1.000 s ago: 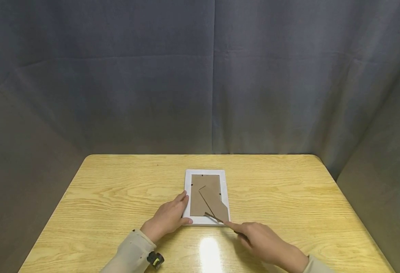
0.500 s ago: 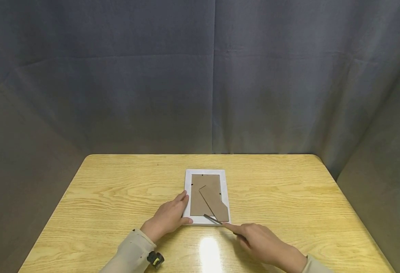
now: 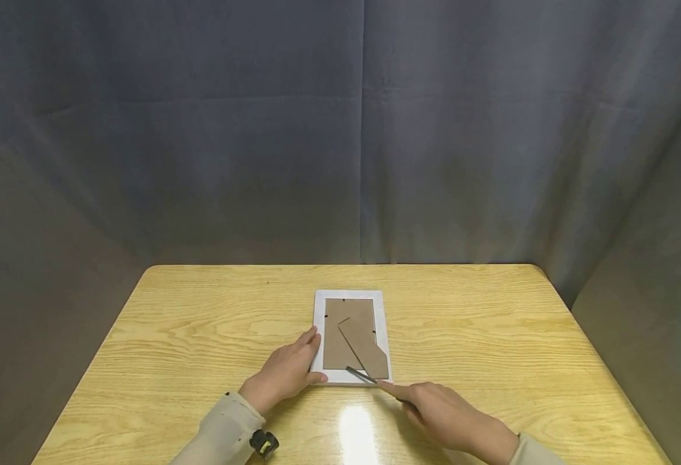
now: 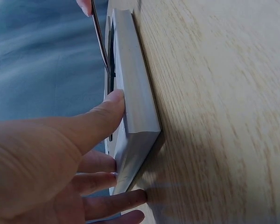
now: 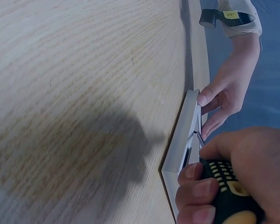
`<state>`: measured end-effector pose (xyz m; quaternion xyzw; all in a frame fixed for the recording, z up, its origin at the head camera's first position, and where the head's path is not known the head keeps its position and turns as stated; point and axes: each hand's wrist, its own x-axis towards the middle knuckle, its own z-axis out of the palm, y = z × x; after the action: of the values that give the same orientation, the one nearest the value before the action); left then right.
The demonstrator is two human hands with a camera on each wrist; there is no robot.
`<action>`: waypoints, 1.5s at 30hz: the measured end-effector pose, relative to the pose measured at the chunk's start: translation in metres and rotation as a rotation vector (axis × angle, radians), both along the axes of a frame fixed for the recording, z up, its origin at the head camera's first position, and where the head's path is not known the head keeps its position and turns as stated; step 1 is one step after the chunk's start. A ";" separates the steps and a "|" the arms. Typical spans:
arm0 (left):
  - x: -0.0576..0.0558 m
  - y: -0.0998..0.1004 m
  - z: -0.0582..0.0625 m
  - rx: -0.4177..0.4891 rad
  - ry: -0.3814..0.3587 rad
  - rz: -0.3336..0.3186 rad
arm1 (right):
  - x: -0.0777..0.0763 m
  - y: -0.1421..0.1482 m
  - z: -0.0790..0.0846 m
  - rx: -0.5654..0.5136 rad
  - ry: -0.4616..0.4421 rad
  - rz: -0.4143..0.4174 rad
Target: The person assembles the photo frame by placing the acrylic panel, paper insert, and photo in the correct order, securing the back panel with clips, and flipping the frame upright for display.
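A white picture frame (image 3: pixel 318 336) lies face down on the wooden table, its brown backing board (image 3: pixel 352 336) and slanting stand leg (image 3: pixel 377 363) showing. Small black tabs sit along the opening. My left hand (image 3: pixel 287 374) holds the near left corner, thumb on the near edge and fingers along the left side (image 4: pixel 130 158). In my right hand (image 3: pixel 451 413) is a screwdriver with a black and yellow handle (image 5: pixel 233 191), index finger stretched along the shaft. Its shaft (image 3: pixel 361 374) crosses the frame's near edge, the tip at the lower edge of the backing.
The wooden table (image 3: pixel 201 310) extends around the frame on every side. Grey curtains (image 3: pixel 247 181) hang behind it and at both sides. A dark strapped device (image 3: pixel 265 444) sits on the left wrist.
The screwdriver's shaft has turned slightly and its tip has dipped a little toward the near edge. The left hand and the frame have stayed in place.
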<state>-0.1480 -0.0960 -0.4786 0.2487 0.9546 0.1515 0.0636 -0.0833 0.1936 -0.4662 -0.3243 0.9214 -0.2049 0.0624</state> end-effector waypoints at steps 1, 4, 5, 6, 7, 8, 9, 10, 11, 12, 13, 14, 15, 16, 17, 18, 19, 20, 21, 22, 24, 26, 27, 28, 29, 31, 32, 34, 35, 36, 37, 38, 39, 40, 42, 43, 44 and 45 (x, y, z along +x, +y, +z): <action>0.000 0.000 0.000 0.000 0.001 0.000 | 0.000 0.000 0.000 -0.005 0.003 0.001; -0.001 0.000 -0.001 -0.001 0.004 -0.001 | 0.000 0.000 0.000 -0.015 0.010 0.007; -0.001 0.000 -0.001 0.001 0.005 -0.002 | 0.000 0.000 0.001 -0.019 0.008 0.010; -0.001 0.000 -0.001 0.001 0.007 -0.002 | 0.000 0.000 0.001 -0.022 0.009 0.012; -0.001 0.000 -0.001 0.002 0.008 -0.003 | 0.000 0.000 0.001 -0.027 0.010 0.016; -0.001 0.000 -0.001 0.003 0.009 -0.003 | 0.000 0.000 0.001 -0.028 0.009 0.017; -0.001 0.000 -0.001 0.005 0.010 -0.002 | 0.000 0.000 0.001 -0.030 0.010 0.020; -0.001 0.000 -0.001 0.005 0.012 -0.002 | 0.000 0.000 0.001 -0.032 0.009 0.022; -0.001 0.000 -0.001 0.007 0.014 0.000 | 0.000 0.000 0.001 -0.032 0.007 0.022; -0.001 0.000 -0.001 0.008 0.017 0.000 | 0.000 0.000 0.001 -0.032 0.005 0.022; -0.001 0.000 -0.001 0.009 0.018 0.000 | 0.000 0.000 0.001 -0.032 0.002 0.022; -0.001 0.000 -0.001 0.010 0.019 0.000 | 0.000 0.000 0.001 -0.030 -0.003 0.020; -0.001 0.000 -0.001 0.011 0.021 -0.001 | 0.000 0.000 0.001 -0.029 -0.005 0.019; 0.000 0.000 -0.002 0.012 0.024 -0.001 | 0.000 -0.001 0.001 -0.028 -0.011 0.017; 0.000 0.000 -0.002 0.012 0.025 -0.002 | 0.000 -0.001 0.000 -0.028 -0.015 0.015; 0.000 0.000 -0.002 0.012 0.026 -0.003 | 0.000 -0.001 0.000 -0.027 -0.019 0.013; 0.000 0.000 -0.002 0.012 0.025 -0.002 | 0.000 -0.001 0.000 -0.025 -0.020 0.012; 0.000 0.000 -0.002 0.012 0.024 -0.001 | 0.000 -0.001 0.000 -0.025 -0.022 0.012; 0.000 0.000 -0.002 0.012 0.024 -0.001 | 0.000 -0.001 0.000 -0.025 -0.023 0.012; 0.000 0.000 -0.002 0.013 0.023 0.000 | 0.000 -0.001 0.000 -0.024 -0.025 0.014; 0.000 0.000 -0.002 0.014 0.022 0.002 | -0.001 -0.001 0.000 -0.024 -0.026 0.017; -0.001 0.001 -0.002 0.014 0.021 0.003 | -0.001 -0.001 0.000 -0.029 -0.026 0.022; -0.001 0.001 -0.002 0.015 0.021 0.004 | -0.001 -0.001 0.000 -0.030 -0.026 0.023; -0.001 0.001 -0.002 0.016 0.022 0.004 | -0.001 -0.001 0.001 -0.032 -0.026 0.024; -0.001 0.001 -0.002 0.016 0.022 0.004 | -0.001 -0.001 0.001 -0.035 -0.024 0.025; -0.001 0.001 -0.002 0.016 0.024 0.004 | -0.001 -0.001 0.001 -0.036 -0.024 0.027; -0.001 0.001 -0.002 0.016 0.025 0.003 | -0.001 -0.001 0.001 -0.036 -0.022 0.027; -0.001 0.001 -0.002 0.016 0.026 0.003 | -0.001 -0.001 0.001 -0.034 -0.024 0.024; -0.001 0.001 -0.002 0.016 0.026 0.002 | -0.001 -0.001 0.001 -0.032 -0.025 0.023; -0.001 0.001 -0.002 0.016 0.027 0.002 | -0.001 -0.001 0.000 -0.030 -0.024 0.021; -0.002 0.001 -0.003 0.016 0.027 0.001 | -0.001 -0.001 0.000 -0.029 -0.023 0.022; -0.002 0.001 -0.003 0.017 0.027 0.001 | -0.001 0.000 0.000 -0.028 -0.027 0.019; -0.002 0.000 -0.002 0.018 0.026 0.001 | -0.001 0.000 0.001 -0.026 -0.032 0.017; -0.002 0.000 -0.002 0.019 0.025 0.001 | -0.001 0.000 0.001 -0.024 -0.033 0.016; -0.001 0.001 -0.001 0.020 0.023 0.001 | -0.001 0.000 0.001 -0.024 -0.045 0.013; -0.001 0.000 -0.001 0.021 0.022 0.001 | -0.001 0.000 0.001 -0.023 -0.048 0.012; -0.001 0.000 0.000 0.020 0.022 0.001 | -0.001 -0.001 0.001 -0.022 -0.051 0.010; -0.001 0.000 0.000 0.021 0.021 0.001 | -0.002 -0.001 0.001 -0.022 -0.052 0.010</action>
<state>-0.1489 -0.0956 -0.4785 0.2505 0.9537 0.1588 0.0507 -0.0850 0.1927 -0.4651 -0.3243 0.9156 -0.2228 0.0836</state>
